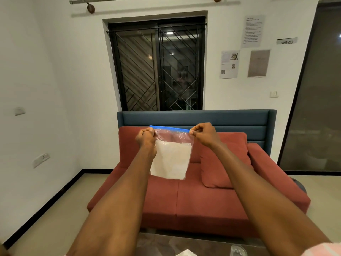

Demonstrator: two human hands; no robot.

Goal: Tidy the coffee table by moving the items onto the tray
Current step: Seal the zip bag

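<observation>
1. Out in front at arm's length, above the red sofa [193, 198], a clear zip bag [171, 154] hangs upright with a pale sheet or filling in its lower part; what that filling is cannot be told.
2. Its blue seal strip [169, 128] runs side to side, nearly level and slightly lower on the right, so the bag's long top edge lies across the body and spans the gap between both hands.
3. At the strip's left corner, the left hand [146, 138] is closed in a pinch on the bag, its remaining fingers curled.
4. At the strip's right corner, the right hand [203, 134] is pinched in the same way, so neither hand is nearer; each holds one end.
5. Far below, near the bottom edge, a sliver of the worktop [166, 244] shows with a clear glass [238, 250] on it; no tray is in view.
6. Judged from this, the bag must come down and toward the body, with its wide edge kept crosswise, to reach wherever the tray sits.
</observation>
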